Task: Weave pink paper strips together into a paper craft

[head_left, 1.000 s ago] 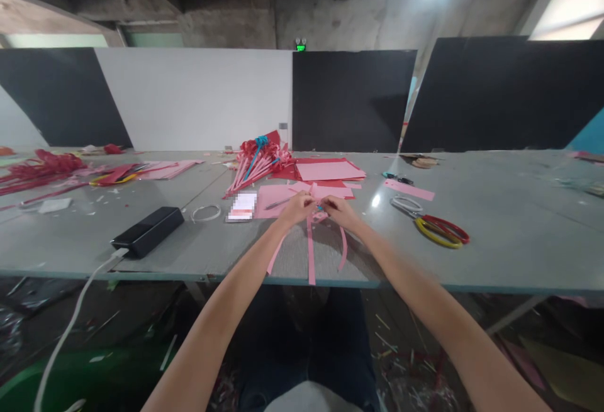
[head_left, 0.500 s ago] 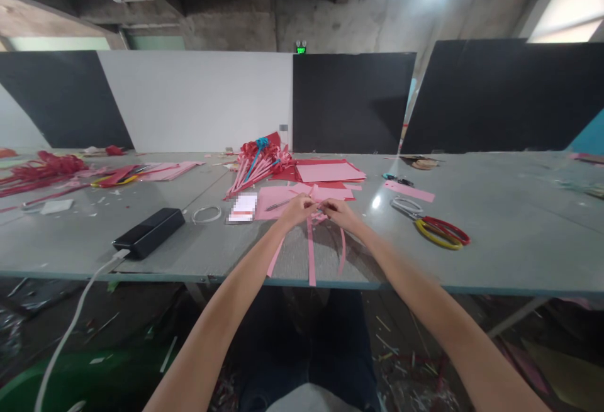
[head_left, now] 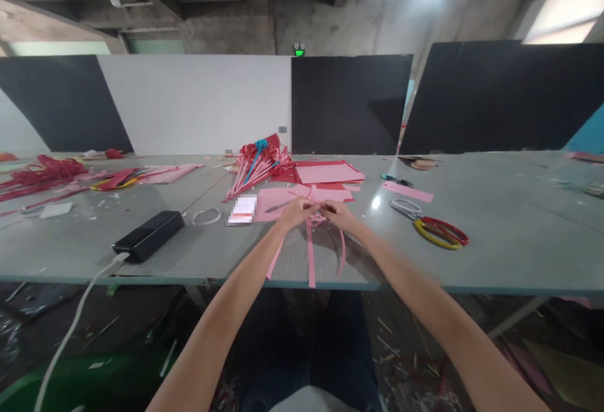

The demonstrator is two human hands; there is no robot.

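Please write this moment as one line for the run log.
left hand: pinches pink strips | right hand: pinches same strips | strips: reach table edge | scissors: right, untouched

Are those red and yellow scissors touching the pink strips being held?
Apart. The head view shows bare table between the scissors and the pink strips.

The pink strips [head_left: 311, 255] are long and thin. They meet at the top and fan out on the table [head_left: 495, 236] to its edge.
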